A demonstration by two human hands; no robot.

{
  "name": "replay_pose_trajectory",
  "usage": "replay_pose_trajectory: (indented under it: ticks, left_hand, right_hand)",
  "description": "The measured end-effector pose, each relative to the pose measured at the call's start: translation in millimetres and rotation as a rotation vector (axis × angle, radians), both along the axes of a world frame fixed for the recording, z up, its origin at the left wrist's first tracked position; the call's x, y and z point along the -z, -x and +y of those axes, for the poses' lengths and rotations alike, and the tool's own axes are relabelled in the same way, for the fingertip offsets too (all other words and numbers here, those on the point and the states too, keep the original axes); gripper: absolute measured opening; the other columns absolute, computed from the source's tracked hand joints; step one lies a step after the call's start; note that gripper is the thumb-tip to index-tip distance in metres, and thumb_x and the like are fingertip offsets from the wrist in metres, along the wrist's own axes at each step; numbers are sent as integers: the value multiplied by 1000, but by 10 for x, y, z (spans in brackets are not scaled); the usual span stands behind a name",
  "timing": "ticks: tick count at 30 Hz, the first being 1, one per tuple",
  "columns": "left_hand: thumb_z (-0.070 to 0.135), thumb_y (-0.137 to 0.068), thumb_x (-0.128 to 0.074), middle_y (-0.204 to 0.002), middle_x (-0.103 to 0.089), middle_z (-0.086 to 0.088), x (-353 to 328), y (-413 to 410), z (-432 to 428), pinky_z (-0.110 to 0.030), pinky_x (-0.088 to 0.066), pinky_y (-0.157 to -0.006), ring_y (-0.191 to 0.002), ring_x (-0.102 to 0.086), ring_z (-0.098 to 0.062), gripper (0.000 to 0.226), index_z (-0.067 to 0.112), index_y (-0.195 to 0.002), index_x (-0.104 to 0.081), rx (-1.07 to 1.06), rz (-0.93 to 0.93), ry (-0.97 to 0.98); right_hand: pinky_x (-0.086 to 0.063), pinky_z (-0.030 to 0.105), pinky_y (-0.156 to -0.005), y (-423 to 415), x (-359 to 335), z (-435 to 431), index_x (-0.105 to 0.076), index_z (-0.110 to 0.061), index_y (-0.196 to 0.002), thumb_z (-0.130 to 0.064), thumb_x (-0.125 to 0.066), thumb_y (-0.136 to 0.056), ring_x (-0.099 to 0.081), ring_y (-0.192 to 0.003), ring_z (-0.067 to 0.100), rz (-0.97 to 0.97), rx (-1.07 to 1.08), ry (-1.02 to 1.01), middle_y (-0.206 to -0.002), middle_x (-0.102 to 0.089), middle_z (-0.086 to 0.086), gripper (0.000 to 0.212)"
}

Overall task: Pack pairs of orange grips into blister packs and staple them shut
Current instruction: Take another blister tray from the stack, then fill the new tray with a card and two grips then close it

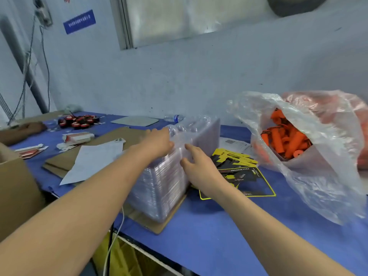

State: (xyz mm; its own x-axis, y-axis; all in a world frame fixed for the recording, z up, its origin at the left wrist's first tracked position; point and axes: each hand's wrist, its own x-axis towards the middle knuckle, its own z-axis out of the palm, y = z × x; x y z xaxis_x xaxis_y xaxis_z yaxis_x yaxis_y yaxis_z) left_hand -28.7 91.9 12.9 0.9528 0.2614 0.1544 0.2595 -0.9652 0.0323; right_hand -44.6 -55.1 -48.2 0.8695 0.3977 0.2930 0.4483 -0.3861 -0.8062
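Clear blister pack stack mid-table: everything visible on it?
The stack of blister packs is a tall block of nested clear, glossy plastic shells, thin edges showing as fine layers, moulded bumps on top. It stands on a brown cardboard sheet on the blue table, left of yellow-and-black cards. The left hand rests on top, its hold blurred; the right hand touches its upper right side, fingers relaxed.

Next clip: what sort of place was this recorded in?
Probably a small packing workshop: a tall stack of clear plastic blister shells stands on a cardboard sheet on a blue-covered table, an open clear plastic bag of orange grips sits to its right, and black-and-yellow printed cards lie between them.
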Motion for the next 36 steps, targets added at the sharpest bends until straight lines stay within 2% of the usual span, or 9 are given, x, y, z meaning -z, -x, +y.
replay_pose_trajectory:
  ticks: [8,12,17,22,26,29,31,33,36]
  left_hand:
    - [32,-101,-42,-128,-58,-12,103,-37,-45,-36,-36,-82,-120,-51,-32,33,16,-127,-53,-21,-74,-71]
    - [27,-101,-43,-129,-60,-11,121,-47,-54,-36,-41,-85,-119,-55,-32,33,16,-132,-51,-24,-122,-38]
    - [28,-102,-46,-128,-60,-12,27,-46,-25,-41,-46,-91,-116,-57,-33,33,14,-132,-48,11,-154,-7]
    - [30,-100,-49,-126,-61,-13,-128,-56,39,-40,-47,-88,-113,-57,-34,33,15,-130,-51,29,-221,47]
    - [32,-100,-50,-123,-62,-14,-261,-53,60,-37,-41,-80,-112,-57,-36,33,18,-129,-51,27,-317,56]
    - [32,-100,-50,-121,-64,-14,-353,-1,64,-37,-39,-81,-112,-57,-35,35,18,-131,-50,49,-381,54]
    - [32,-101,-49,-120,-65,-13,-396,63,49,-38,-40,-87,-114,-56,-34,36,17,-133,-49,85,-395,34]
    - [31,-101,-49,-121,-65,-12,-432,149,18,-40,-40,-91,-115,-56,-34,37,17,-135,-48,125,-413,19]
    - [32,-101,-49,-123,-65,-10,-527,324,-13,-41,-40,-95,-115,-56,-32,37,18,-136,-49,194,-460,24]
  right_hand:
    - [-8,6,-102,2,188,144,-26,-8,-155,-18,-43,-99,-17,-149,11,-91,-32,89,-164,-19,1,59]
    - [-6,4,-99,35,232,150,-22,-9,-156,-17,-43,-100,-14,-149,10,-94,-39,96,-165,-14,-1,61]
    - [-8,6,-101,26,212,149,-20,-11,-156,-18,-42,-100,-15,-149,11,-102,-42,100,-165,-13,-2,61]
    - [-18,27,-116,7,172,195,-26,-14,-155,-21,-42,-100,-19,-149,21,-100,-8,99,-165,-15,2,58]
    - [-26,18,-103,-59,23,238,-40,-15,-149,-21,-43,-99,-35,-140,14,-5,33,-166,-155,-38,1,50]
    - [-39,24,-99,-143,-165,258,-52,-16,-142,-22,-45,-99,-52,-117,9,180,64,-432,-139,-57,4,44]
    - [-52,29,-89,-191,-279,269,-64,-17,-122,-24,-47,-99,-61,-98,9,355,31,-643,-123,-66,12,29]
    - [-57,28,-75,-235,-380,254,-62,-21,-100,-29,-49,-100,-69,-91,13,485,-13,-805,-112,-69,9,15]
    - [-59,31,-66,-307,-536,163,-59,-17,-103,-37,-53,-100,-75,-85,20,607,-62,-1018,-101,-72,6,21]
